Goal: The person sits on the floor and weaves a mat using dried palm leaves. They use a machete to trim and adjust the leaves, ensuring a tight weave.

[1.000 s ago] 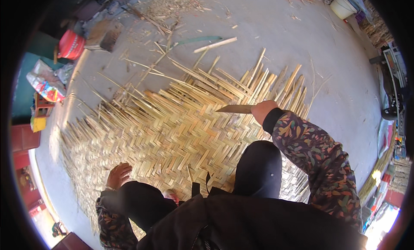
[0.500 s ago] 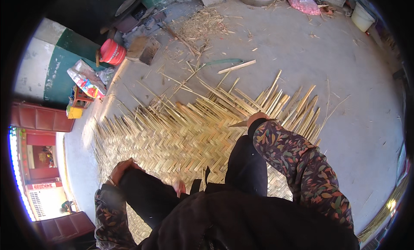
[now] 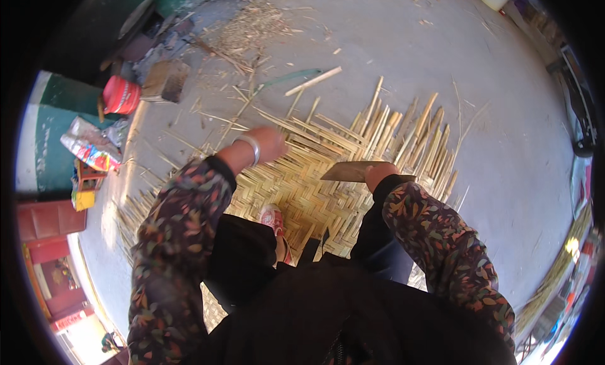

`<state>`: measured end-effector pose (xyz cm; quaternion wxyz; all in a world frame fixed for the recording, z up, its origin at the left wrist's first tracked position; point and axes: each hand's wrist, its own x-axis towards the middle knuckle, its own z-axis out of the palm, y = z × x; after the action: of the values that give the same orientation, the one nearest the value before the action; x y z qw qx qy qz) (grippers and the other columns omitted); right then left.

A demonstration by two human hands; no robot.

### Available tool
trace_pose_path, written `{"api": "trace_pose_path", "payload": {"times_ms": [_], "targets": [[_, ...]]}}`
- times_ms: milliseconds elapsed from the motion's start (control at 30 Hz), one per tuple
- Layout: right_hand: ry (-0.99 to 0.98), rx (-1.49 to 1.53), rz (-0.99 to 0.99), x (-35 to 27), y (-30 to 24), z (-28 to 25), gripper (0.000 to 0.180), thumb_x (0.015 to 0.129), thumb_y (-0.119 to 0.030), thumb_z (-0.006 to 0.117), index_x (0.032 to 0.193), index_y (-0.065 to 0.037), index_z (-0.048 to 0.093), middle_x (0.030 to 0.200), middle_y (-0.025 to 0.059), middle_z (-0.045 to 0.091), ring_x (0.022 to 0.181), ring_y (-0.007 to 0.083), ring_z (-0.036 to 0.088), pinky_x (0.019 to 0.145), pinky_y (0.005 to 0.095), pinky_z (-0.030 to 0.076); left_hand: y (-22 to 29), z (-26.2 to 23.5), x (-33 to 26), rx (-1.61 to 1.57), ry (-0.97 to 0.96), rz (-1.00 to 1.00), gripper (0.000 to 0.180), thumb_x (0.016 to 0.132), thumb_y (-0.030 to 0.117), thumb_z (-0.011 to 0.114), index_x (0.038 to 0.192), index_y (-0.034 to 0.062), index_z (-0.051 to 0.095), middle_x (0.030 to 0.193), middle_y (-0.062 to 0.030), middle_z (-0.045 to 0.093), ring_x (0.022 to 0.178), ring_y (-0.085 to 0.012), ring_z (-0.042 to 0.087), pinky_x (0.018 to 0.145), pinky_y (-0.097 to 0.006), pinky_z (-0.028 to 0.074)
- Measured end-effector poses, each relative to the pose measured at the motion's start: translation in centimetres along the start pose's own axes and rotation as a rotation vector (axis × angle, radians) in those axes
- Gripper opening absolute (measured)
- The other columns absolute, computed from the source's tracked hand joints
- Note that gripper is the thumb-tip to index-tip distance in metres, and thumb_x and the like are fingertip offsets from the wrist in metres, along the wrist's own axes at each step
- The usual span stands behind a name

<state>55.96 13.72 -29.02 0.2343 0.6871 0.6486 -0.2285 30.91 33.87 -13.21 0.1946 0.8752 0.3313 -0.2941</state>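
Note:
A herringbone mat woven from flat bamboo-like strips (image 3: 302, 198) spreads under and ahead of me, its loose strip ends fanning out at the far edge. My right hand (image 3: 380, 172) is closed around a wide-bladed knife (image 3: 346, 171), held flat just above the mat with its tip to the left. My left hand (image 3: 268, 143), with a silvery bracelet at the wrist, reaches over the mat's far edge by the loose strips. Motion smears its fingers, so I cannot tell whether it grips a strip. My foot in a red shoe (image 3: 272, 219) rests on the mat.
Beyond the mat, a loose pale strip (image 3: 313, 81) and a green band (image 3: 291, 76) lie on the concrete floor. Shavings (image 3: 252, 31) are heaped farther back. At the left stand a red bucket (image 3: 121, 95) and a box (image 3: 165, 81). Long strips (image 3: 554, 264) lie at the right.
My left hand has left my left knee and moved forward and right to the mat's far edge. The right hand still holds the knife. My view has shifted, and the red shoe shows more.

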Motion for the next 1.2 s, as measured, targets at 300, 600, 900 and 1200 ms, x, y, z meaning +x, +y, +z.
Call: {"api": "trace_pose_path", "payload": {"times_ms": [300,600,900,1200], "targets": [[0.111,0.116,-0.026,-7.5,1.6,0.4,0.022,0.088,-0.015,0.051,0.109,-0.010,0.053,0.070,0.0117,0.066,0.067,0.0314,0.067,0.055,0.0449,0.051,-4.6,6.3,14.1,0.301,0.050,0.118,0.035,0.082,0.025,0.062,0.113,0.0085,0.062,0.120,-0.0144,0.059,0.116,-0.0332,0.054,0.095,-0.048,0.044],[-0.026,0.095,-0.005,-7.9,0.7,-1.5,0.056,0.085,-0.008,0.052,0.140,-0.022,0.045,0.070,0.0091,0.063,0.060,0.0274,0.064,0.052,0.0411,0.047,-6.6,7.7,23.9,0.254,-0.134,0.219,0.061,0.070,0.038,0.077,0.121,0.0090,0.063,0.115,-0.0166,0.065,0.109,-0.0336,0.062,0.092,-0.043,0.048],[0.244,-0.184,-0.254,-0.2,-1.6,-5.3,0.043,0.093,-0.016,0.049,0.134,-0.027,0.044,0.068,0.0042,0.054,0.057,0.0196,0.060,0.049,0.0346,0.046,-9.8,9.8,25.4,0.063,-0.143,0.355,0.046,0.070,0.034,0.076,0.104,0.0044,0.068,0.095,-0.0180,0.070,0.089,-0.0312,0.068,0.078,-0.040,0.054],[0.447,-0.234,-0.372,8.7,-3.2,-7.7,0.038,0.089,-0.016,0.054,0.127,-0.018,0.051,0.064,0.0044,0.057,0.057,0.0226,0.063,0.049,0.0352,0.047,-9.8,9.0,24.8,-0.199,-0.360,0.185,0.042,0.093,0.040,0.054,0.095,0.0002,0.067,0.080,-0.0150,0.070,0.072,-0.0268,0.070,0.069,-0.038,0.054]]}}
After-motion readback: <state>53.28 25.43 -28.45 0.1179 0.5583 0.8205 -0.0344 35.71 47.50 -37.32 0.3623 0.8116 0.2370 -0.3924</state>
